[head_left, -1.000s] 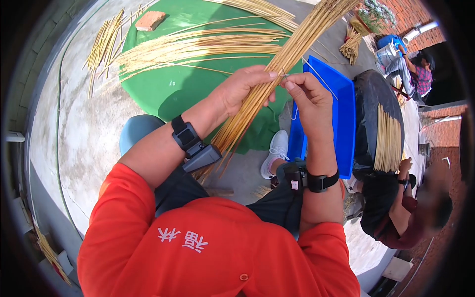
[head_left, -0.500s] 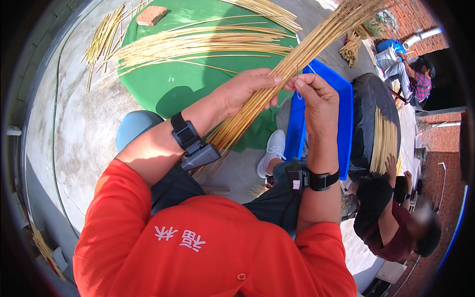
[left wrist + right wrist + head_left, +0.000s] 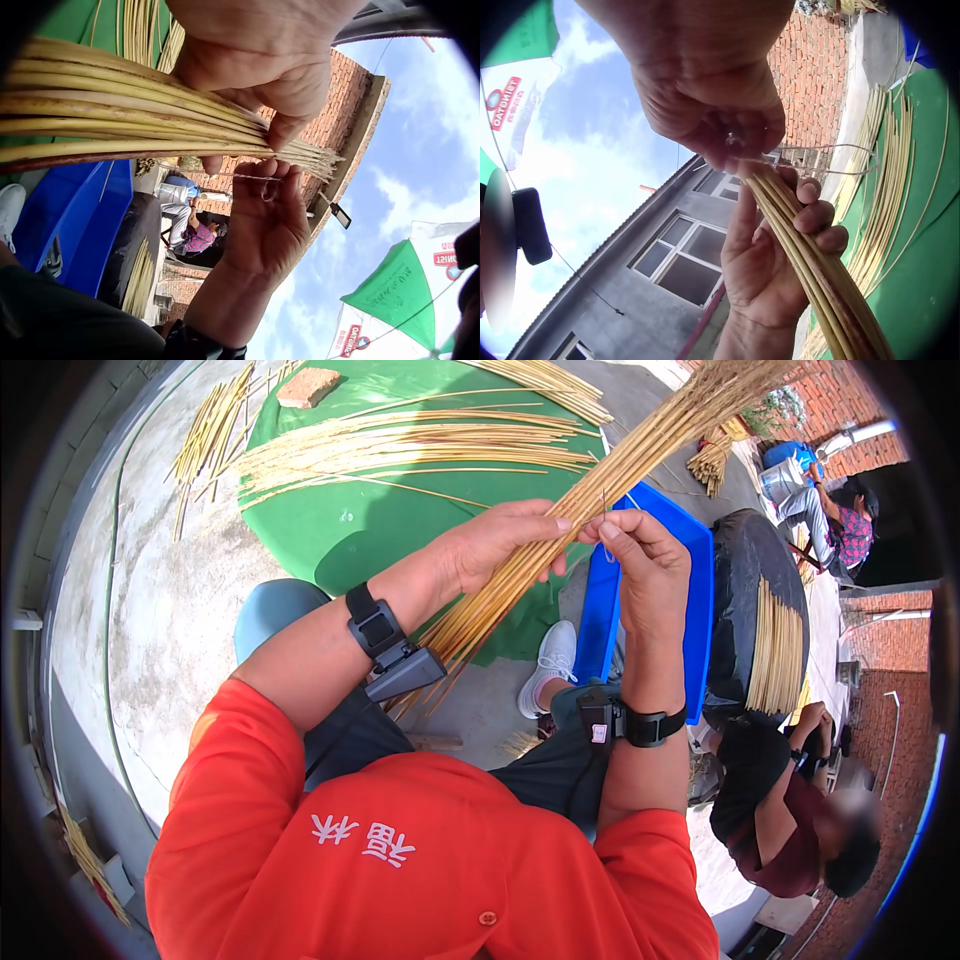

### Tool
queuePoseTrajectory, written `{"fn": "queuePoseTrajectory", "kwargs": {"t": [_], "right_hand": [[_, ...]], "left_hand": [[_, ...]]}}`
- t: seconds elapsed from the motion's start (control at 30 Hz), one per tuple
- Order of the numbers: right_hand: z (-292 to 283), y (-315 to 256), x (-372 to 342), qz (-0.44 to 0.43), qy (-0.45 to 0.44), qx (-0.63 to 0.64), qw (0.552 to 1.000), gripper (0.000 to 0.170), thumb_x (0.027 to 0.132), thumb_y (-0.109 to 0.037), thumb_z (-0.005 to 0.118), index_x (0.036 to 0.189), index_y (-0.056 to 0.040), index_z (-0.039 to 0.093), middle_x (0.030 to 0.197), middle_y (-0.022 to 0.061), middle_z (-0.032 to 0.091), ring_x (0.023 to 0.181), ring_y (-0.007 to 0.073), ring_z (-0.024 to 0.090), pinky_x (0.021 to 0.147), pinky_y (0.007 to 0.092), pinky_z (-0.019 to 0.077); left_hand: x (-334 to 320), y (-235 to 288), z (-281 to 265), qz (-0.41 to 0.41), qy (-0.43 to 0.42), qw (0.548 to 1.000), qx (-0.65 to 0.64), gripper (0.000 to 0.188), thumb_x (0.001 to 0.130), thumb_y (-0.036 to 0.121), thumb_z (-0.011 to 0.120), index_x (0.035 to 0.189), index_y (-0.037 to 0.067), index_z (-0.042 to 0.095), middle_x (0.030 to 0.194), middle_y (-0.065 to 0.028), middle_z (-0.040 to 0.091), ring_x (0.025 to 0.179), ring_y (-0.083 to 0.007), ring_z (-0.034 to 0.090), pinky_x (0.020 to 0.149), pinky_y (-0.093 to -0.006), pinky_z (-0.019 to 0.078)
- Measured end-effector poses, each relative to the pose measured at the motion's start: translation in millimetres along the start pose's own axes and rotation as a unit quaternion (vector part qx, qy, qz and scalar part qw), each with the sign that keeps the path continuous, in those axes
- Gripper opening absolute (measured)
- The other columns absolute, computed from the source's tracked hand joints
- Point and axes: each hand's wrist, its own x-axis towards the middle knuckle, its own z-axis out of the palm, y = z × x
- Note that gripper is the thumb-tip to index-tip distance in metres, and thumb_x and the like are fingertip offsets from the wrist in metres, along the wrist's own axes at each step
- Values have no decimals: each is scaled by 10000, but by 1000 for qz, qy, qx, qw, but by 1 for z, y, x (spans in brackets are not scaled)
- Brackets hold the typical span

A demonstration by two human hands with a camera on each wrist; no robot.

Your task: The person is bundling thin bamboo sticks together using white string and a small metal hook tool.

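A thick bundle of long straw-coloured stalks [image 3: 665,438] slants across the head view, its feathery heads at the upper right. My left hand [image 3: 500,542] grips it around the middle, thumb on top and fingertips showing on the far side. Close beside the bundle, my right hand [image 3: 650,568] pinches a thin twisted strand [image 3: 256,177] between thumb and fingers. The strand lies against the stalks, with a small loop at the fingers in the left wrist view. A longer loop of it sticks out past the bundle in the right wrist view.
Loose stalks [image 3: 420,445] and a brick [image 3: 308,388] lie on a green cloth [image 3: 350,525]. Beside my right arm stands a blue tub [image 3: 697,610], then a black-covered mound [image 3: 732,560] with more stalks [image 3: 778,650]. Another person [image 3: 790,820] sits at right.
Bundle and both hands have shifted slightly right in the head view. My right hand has drawn a little away from my left, still pinching the strand.
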Motion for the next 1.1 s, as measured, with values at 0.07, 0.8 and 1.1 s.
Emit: {"fn": "queuePoseTrajectory", "kwargs": {"t": [0.07,0.8,1.1], "right_hand": [[-1,0,0,-6,-9,-10,1000,56,809,10,604,858,30,623,823,105,653,766,152,620,733,254,484],[1,1,0,-33,-26,-14,999,65,809,6,604,865,27,630,830,91,651,790,140,610,740,248,469],[0,1,2,-24,-35,8,999,58,814,-7,605,865,14,622,825,89,651,783,130,602,743,246,458]], "left_hand": [[1,-1,0,-3,-1,1000,0,354,873,348,544,1041,37,570,777,-79,595,656,-106,560,578,-213,456],[0,-4,-6,7,6,999,-44,307,870,295,572,1029,33,579,794,-73,599,683,-116,575,607,-232,475],[0,-1,3,54,-17,997,57,362,837,221,610,1128,55,472,830,-84,582,612,-95,525,538,-215,435]]}}
